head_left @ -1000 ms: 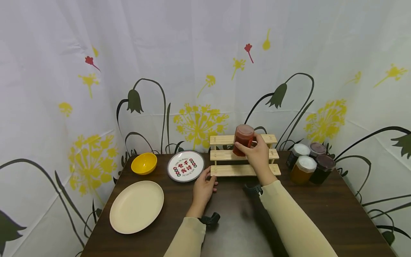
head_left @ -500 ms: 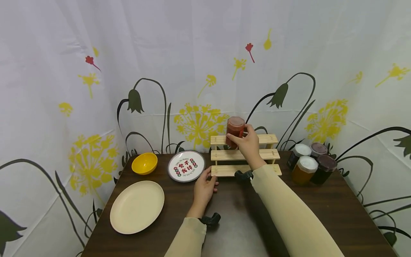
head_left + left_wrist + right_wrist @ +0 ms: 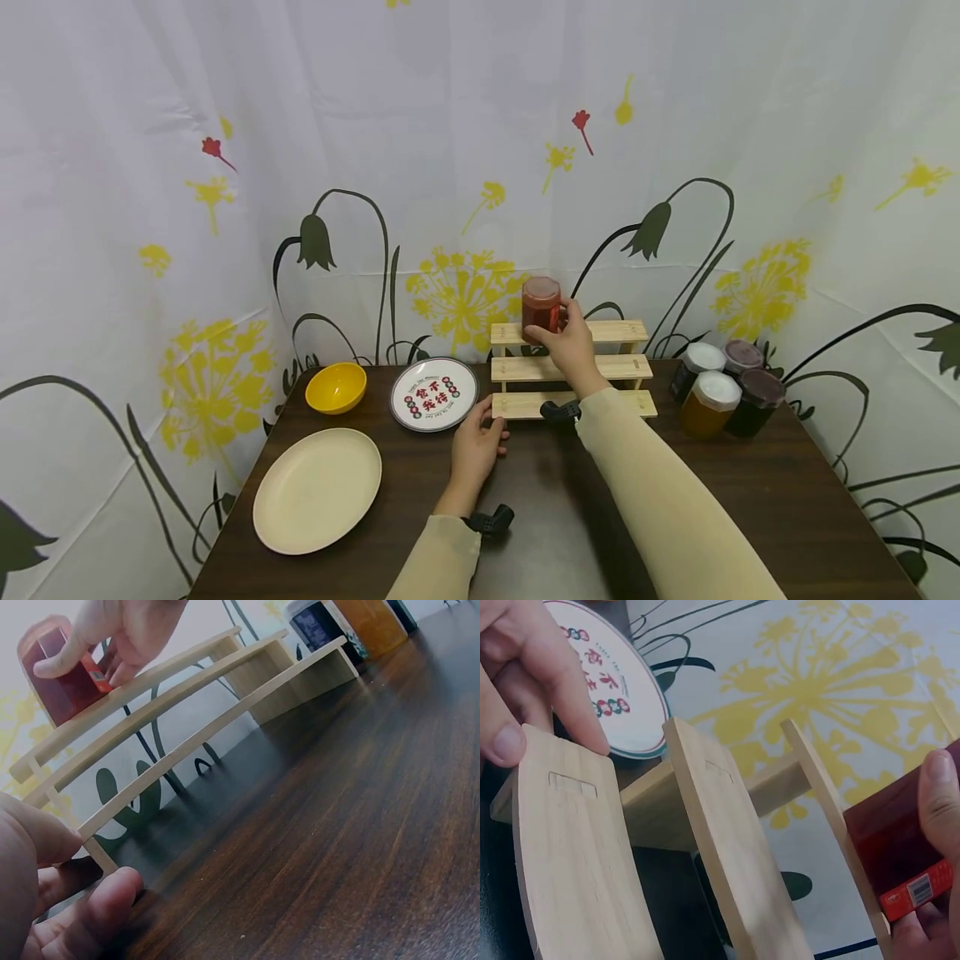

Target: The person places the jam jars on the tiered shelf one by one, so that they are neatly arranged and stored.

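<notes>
A three-tier wooden rack (image 3: 573, 406) stands toward the back of the table. My right hand (image 3: 573, 347) grips a jar (image 3: 541, 307) with dark red contents and a pale lid, upright at the left part of the top tier. In the left wrist view the jar's base (image 3: 75, 705) is right at the top board; a red label with a barcode (image 3: 921, 891) shows in the right wrist view. My left hand (image 3: 474, 450) holds the left end of the lowest tier, thumb on one edge and fingers on the other (image 3: 562, 682).
Several lidded jars (image 3: 708, 404) cluster right of the rack, one amber, others dark. Left of it are a round plate with red lettering (image 3: 408, 385), a yellow bowl (image 3: 336, 388) and a cream oval plate (image 3: 318, 492). A patterned curtain (image 3: 450, 125) hangs behind the table.
The right hand has lifted the jar from in front of the middle tier, carried it left and back, then lowered it slightly at the top tier. The left hand stays on the rack.
</notes>
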